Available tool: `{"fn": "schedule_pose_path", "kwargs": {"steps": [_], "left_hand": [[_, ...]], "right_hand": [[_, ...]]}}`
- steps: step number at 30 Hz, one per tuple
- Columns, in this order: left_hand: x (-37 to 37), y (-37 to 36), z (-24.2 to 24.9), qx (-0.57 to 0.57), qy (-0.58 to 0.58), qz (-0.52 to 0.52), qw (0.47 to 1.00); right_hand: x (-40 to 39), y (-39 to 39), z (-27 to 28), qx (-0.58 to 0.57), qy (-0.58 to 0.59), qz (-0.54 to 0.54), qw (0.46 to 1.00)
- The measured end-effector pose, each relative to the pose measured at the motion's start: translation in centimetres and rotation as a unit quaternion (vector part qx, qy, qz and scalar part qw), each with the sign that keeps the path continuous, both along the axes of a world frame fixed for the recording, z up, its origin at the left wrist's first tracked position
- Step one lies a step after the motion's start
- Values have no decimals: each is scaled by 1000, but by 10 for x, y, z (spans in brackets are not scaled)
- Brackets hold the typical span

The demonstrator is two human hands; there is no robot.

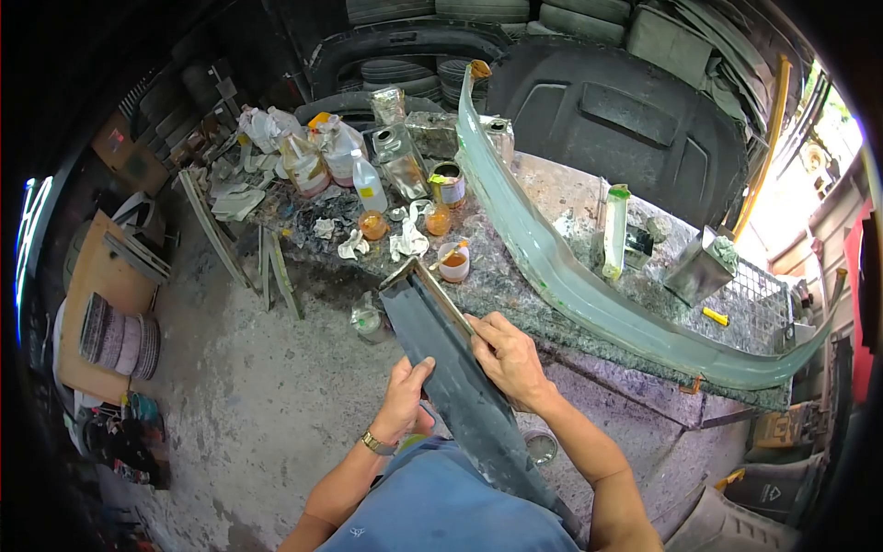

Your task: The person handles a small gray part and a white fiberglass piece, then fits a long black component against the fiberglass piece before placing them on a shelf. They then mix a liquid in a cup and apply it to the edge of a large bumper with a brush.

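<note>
While L hand (402, 397) grips dk panel (451, 396), lower ctr, R hand (508, 357) touches it, grasp unclear; mid-frame wht cup (453, 272): orange contents.

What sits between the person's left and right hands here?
In the head view, the long dark panel, with the left hand at one side and the right hand at the other.

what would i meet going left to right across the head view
Lower-left tires, left hand, right hand, long pale-green bar, square metal can, red surface near the far edge. The dark panel overlaps both hands, so it has no clear place.
</note>
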State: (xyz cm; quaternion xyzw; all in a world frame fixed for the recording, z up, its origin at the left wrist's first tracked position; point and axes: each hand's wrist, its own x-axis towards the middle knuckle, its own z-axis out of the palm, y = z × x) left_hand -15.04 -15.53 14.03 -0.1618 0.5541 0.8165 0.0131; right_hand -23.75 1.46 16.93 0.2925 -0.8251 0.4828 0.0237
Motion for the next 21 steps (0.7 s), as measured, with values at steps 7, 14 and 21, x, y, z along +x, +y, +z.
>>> {"fn": "schedule_pose_path", "kwargs": {"steps": [7, 14, 21], "left_hand": [[0, 0, -1, 1, 5, -4, 1000], [1, 0, -2, 10, 5, -3, 1000], [3, -1, -7, 9, 9, -6, 1000]], "right_hand": [[0, 0, 2, 5, -8, 2, 1000], [2, 0, -1, 2, -7, -1, 1000], [4, 0, -1, 0, 4, -1, 1000]]}}
